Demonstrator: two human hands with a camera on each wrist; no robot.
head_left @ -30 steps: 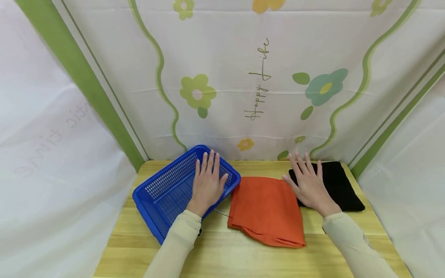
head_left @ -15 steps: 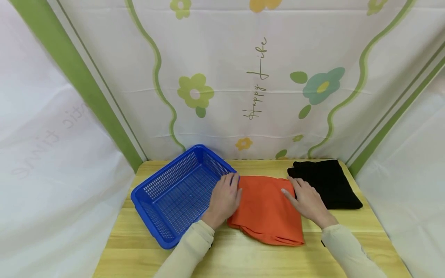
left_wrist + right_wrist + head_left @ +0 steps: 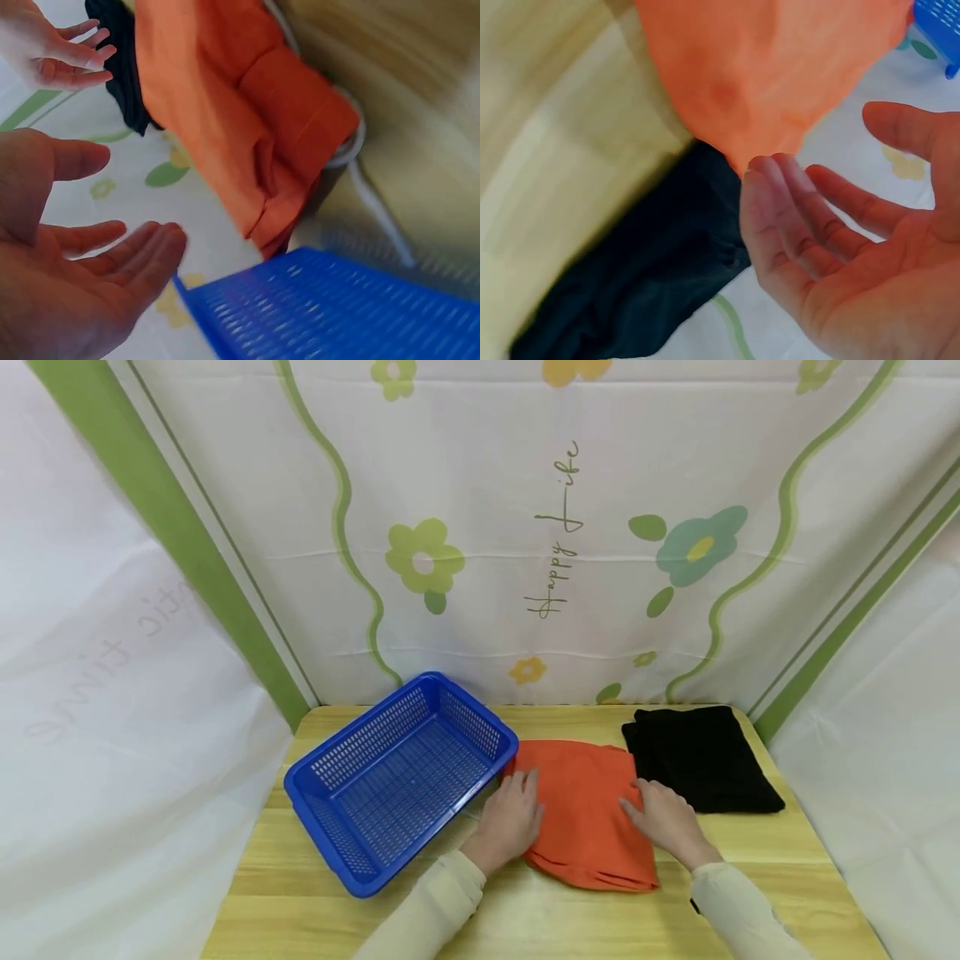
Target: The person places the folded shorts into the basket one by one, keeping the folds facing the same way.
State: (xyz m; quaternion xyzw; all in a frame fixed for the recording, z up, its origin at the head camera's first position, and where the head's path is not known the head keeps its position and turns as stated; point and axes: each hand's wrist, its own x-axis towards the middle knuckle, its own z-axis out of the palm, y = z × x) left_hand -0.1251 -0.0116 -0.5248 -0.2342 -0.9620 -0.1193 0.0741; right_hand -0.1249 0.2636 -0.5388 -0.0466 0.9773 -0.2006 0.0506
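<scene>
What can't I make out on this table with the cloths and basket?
Head view: lower left corner of the folded orange cloth, hidden by the left hand.
Head view: lower left corner of the folded black cloth, hidden by the right hand.
Left wrist view: where the thin pale cord leads, lost at the blue plastic basket.
Right wrist view: whether the fingertips touch the orange cloth, which they overlap.

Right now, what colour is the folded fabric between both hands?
Orange; the head view shows the fabric best.

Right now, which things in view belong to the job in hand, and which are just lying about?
Likely in the job:
orange cloth
left hand
right hand

Apparently just lying about:
blue basket
black cloth
white cord, possibly the orange cloth's own
</scene>
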